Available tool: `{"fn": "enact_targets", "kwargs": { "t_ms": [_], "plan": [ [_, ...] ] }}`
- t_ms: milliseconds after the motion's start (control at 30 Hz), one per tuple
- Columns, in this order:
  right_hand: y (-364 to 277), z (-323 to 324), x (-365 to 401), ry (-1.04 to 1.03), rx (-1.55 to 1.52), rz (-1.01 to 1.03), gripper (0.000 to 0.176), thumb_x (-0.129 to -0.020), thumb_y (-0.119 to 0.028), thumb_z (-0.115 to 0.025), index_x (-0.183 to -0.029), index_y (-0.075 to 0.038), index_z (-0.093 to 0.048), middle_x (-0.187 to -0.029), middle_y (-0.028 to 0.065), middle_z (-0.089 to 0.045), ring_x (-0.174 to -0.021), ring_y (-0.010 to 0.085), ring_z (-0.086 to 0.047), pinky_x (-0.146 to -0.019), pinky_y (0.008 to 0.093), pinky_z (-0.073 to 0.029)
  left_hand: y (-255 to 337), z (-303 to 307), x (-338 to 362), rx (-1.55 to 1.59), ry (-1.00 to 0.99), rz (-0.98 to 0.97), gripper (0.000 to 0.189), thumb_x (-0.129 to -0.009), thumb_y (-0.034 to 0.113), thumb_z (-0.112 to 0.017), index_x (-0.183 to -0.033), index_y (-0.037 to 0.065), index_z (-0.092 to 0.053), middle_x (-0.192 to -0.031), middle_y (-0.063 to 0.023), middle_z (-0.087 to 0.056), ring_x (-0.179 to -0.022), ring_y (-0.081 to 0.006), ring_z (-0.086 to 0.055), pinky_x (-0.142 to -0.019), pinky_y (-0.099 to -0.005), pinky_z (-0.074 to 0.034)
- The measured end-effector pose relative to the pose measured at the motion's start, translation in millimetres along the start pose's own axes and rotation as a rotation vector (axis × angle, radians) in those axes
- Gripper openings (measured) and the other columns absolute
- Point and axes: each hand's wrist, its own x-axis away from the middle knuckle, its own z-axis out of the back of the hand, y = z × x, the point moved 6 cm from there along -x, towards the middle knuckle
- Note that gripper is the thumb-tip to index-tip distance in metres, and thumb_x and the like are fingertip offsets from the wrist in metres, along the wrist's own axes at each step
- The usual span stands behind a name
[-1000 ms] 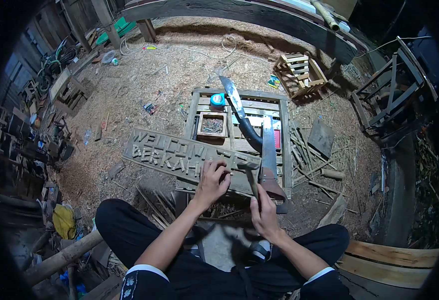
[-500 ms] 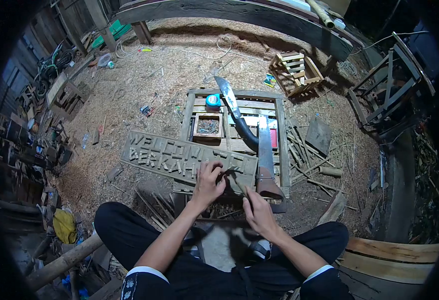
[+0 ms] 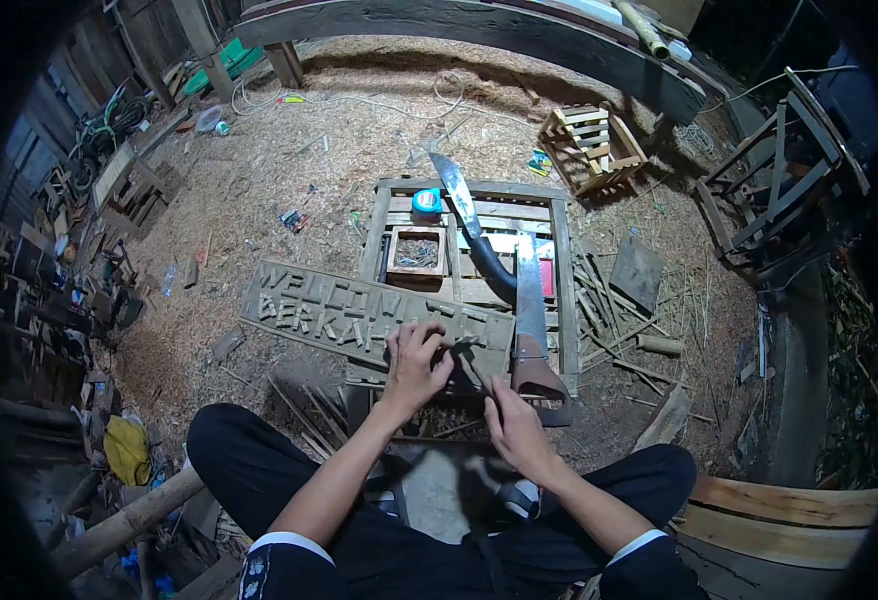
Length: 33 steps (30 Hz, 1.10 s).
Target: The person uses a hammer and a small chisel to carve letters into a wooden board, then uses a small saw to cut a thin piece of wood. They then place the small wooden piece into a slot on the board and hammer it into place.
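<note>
A wooden board (image 3: pixel 329 314) with raised letters lies slanted on a slatted table (image 3: pixel 564 260). My left hand (image 3: pixel 419 370) rests on its lower edge, fingers bent over the letters; what they press on is hidden. My right hand (image 3: pixel 517 425) is closed round the handle of a slim tool (image 3: pixel 474 370), whose front end points up and left at the board. Right of the board lies a saw (image 3: pixel 530 300), its brown handle near my right hand. Behind the board are a curved machete (image 3: pixel 456 190), a blue tape measure (image 3: pixel 426 202) and a box of nails (image 3: pixel 418 250).
A small wooden crate (image 3: pixel 594 145) stands beyond the table at the right. Sticks and a flat board (image 3: pixel 638 272) lie on the ground beside it. A wooden frame (image 3: pixel 779 180) is at the far right, and a long beam (image 3: pixel 479 35) crosses the back.
The tool in my right hand has shifted slightly, its shaft now nearer my left fingers. My left hand has barely moved.
</note>
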Motion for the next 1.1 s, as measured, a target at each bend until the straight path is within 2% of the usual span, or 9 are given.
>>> {"fn": "enact_targets", "kwargs": {
  "t_ms": [67, 133, 267, 333, 467, 600, 767, 900, 1100],
  "plan": [
    [9.4, -8.4, 2.0, -0.092, 0.030, -0.028, 0.042, -0.107, -0.013, -0.051, -0.144, 0.007, -0.047, -0.115, 0.0337, -0.064, -0.104, 0.0531, -0.064, -0.088, 0.0553, -0.053, -0.4, -1.8, -0.4, -0.005, -0.012, 0.000, 0.018, -0.083, 0.015, -0.076, -0.099, 0.009, -0.072, -0.122, -0.0066, -0.064, -0.121, -0.0287, -0.055, -0.106, -0.0477, -0.034],
    [-6.6, 6.0, -3.3, 0.036, -0.029, 0.059, 0.042, -0.107, -0.013, -0.051, -0.144, 0.008, -0.047, -0.116, 0.0347, -0.064, -0.106, 0.0537, -0.063, -0.090, 0.0552, -0.052, -2.2, -0.8, 0.6, -0.015, -0.016, 0.020, 0.018, -0.083, 0.016, -0.076, -0.099, 0.009, -0.072, -0.122, -0.0068, -0.064, -0.121, -0.0288, -0.055, -0.106, -0.0474, -0.034],
    [-2.8, 2.8, 6.9, 0.126, -0.040, 0.002, 0.043, -0.107, -0.013, -0.052, -0.144, 0.008, -0.046, -0.120, 0.0356, -0.064, -0.109, 0.0537, -0.063, -0.091, 0.0539, -0.052, -0.7, -0.4, 0.3, -0.003, 0.006, -0.004, 0.019, -0.082, 0.016, -0.076, -0.100, 0.009, -0.072, -0.122, -0.0069, -0.064, -0.121, -0.0284, -0.055, -0.106, -0.0466, -0.034],
    [10.3, -17.4, 7.4, -0.118, -0.020, -0.077, 0.044, -0.108, -0.014, -0.052, -0.145, 0.008, -0.046, -0.124, 0.0360, -0.063, -0.113, 0.0539, -0.062, -0.093, 0.0521, -0.053, -2.9, -2.6, -0.1, -0.016, -0.007, 0.004, 0.020, -0.082, 0.015, -0.078, -0.100, 0.011, -0.072, -0.121, -0.0042, -0.064, -0.122, -0.0275, -0.054, -0.106, -0.0465, -0.032],
    [1.8, -5.5, 6.1, 0.076, -0.183, -0.133, 0.044, -0.110, -0.019, -0.049, -0.146, 0.006, -0.047, -0.122, 0.0356, -0.064, -0.113, 0.0539, -0.063, -0.095, 0.0522, -0.051, -3.9, -3.0, 2.9, -0.006, 0.002, 0.029, 0.018, -0.082, 0.015, -0.077, -0.099, 0.012, -0.073, -0.121, -0.0042, -0.064, -0.123, -0.0270, -0.054, -0.105, -0.0465, -0.033],
    [5.9, -19.6, 10.6, -0.018, -0.203, -0.151, 0.044, -0.110, -0.020, -0.049, -0.145, 0.007, -0.047, -0.120, 0.0355, -0.065, -0.113, 0.0530, -0.064, -0.094, 0.0514, -0.051, -3.3, -2.2, 0.0, 0.006, -0.003, 0.015, 0.017, -0.083, 0.015, -0.077, -0.099, 0.012, -0.074, -0.120, -0.0041, -0.064, -0.122, -0.0265, -0.054, -0.105, -0.0458, -0.033],
    [7.8, -6.6, 4.1, 0.091, -0.227, -0.276, 0.045, -0.110, -0.021, -0.048, -0.143, 0.010, -0.049, -0.118, 0.0366, -0.066, -0.111, 0.0530, -0.065, -0.094, 0.0505, -0.052, -4.1, -2.3, 1.7, -0.001, 0.024, 0.011, 0.017, -0.082, 0.016, -0.075, -0.098, 0.010, -0.074, -0.121, -0.0057, -0.064, -0.120, -0.0281, -0.054, -0.104, -0.0469, -0.035],
    [22.2, -24.4, 5.8, -0.044, -0.100, -0.155, 0.045, -0.110, -0.019, -0.049, -0.144, 0.011, -0.049, -0.122, 0.0374, -0.064, -0.113, 0.0528, -0.064, -0.097, 0.0517, -0.052, -2.0, -2.3, -0.2, 0.013, 0.002, 0.013, 0.018, -0.082, 0.016, -0.076, -0.098, 0.010, -0.074, -0.121, -0.0063, -0.064, -0.120, -0.0286, -0.054, -0.104, -0.0466, -0.035],
    [5.5, -5.6, 0.5, 0.048, -0.018, -0.038, 0.046, -0.108, -0.016, -0.051, -0.147, 0.008, -0.046, -0.121, 0.0367, -0.064, -0.111, 0.0534, -0.064, -0.093, 0.0529, -0.053, -2.2, 0.4, 1.2, 0.006, 0.013, -0.001, 0.018, -0.081, 0.013, -0.078, -0.098, 0.010, -0.072, -0.120, -0.0046, -0.064, -0.121, -0.0270, -0.054, -0.103, -0.0453, -0.034]
  ]
}}
